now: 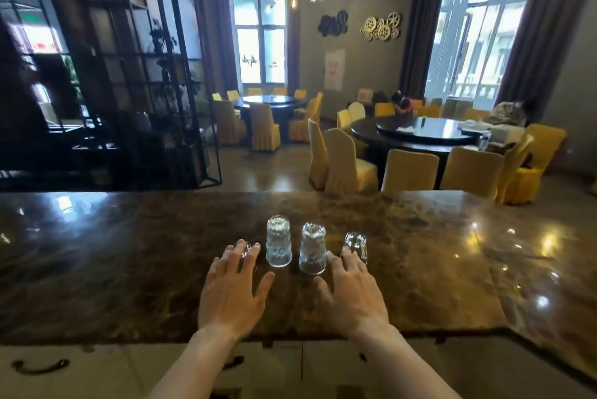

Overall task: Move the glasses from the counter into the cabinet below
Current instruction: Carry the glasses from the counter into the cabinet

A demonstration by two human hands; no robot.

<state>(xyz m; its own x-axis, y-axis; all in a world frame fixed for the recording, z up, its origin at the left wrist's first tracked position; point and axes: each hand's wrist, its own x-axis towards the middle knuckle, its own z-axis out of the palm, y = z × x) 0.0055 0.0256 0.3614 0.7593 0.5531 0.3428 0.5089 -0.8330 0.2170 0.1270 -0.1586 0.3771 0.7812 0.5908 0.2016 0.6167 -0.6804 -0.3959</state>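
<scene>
Because four glasses stand in a row across the dark marble table (129, 253), mouths down as far as the view shows, both hands can reach for the two ends at once. The left hand (231, 289) lies palm down with its fingers (240, 250) spread over the short glass at the left end (248, 251), which is mostly hidden beneath them; whether they already touch it I cannot tell. The right hand (350, 297) is likewise open, fingers (350, 261) spread, their tips at the near side of the short glass at the right end (356, 245), not yet closed round it. Between the hands stand two taller textured glasses (278, 245) (312, 250), just apart from each other and untouched. All four remain on the table, so the task looks barely begun. Taking the short outer pair first seems sensible, since it leaves the tall ones free of stray knuckles. Below the near edge, pale cabinet doors (129, 369) with dark handles (40, 365) appear shut, so a hand may need freeing to open one.
</scene>
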